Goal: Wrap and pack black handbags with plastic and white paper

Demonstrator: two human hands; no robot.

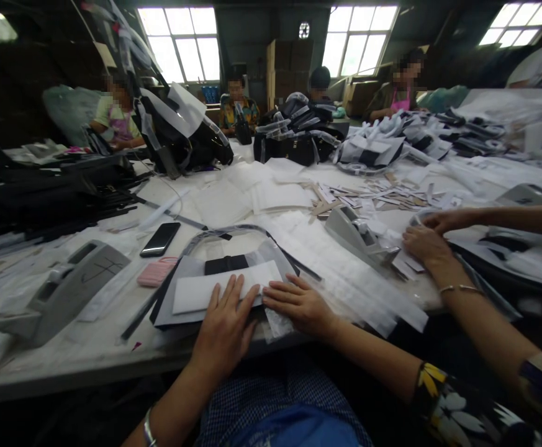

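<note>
My left hand (226,323) lies flat, fingers spread, on a white rectangular sheet (196,293). The sheet rests on a grey and black bag panel (226,264) with a curved strap, near the table's front edge. My right hand (298,304) lies flat beside it, fingers stretched out, on the panel's right end and a thin clear plastic wrap (345,285). Neither hand holds anything.
A grey tape dispenser (61,292) stands at the left, and another one (354,233) at the right. A black phone (160,239) and a pink item (156,271) lie behind the panel. A co-worker's hands (426,245) work at my right. Several people sit behind piles of black bags (293,136).
</note>
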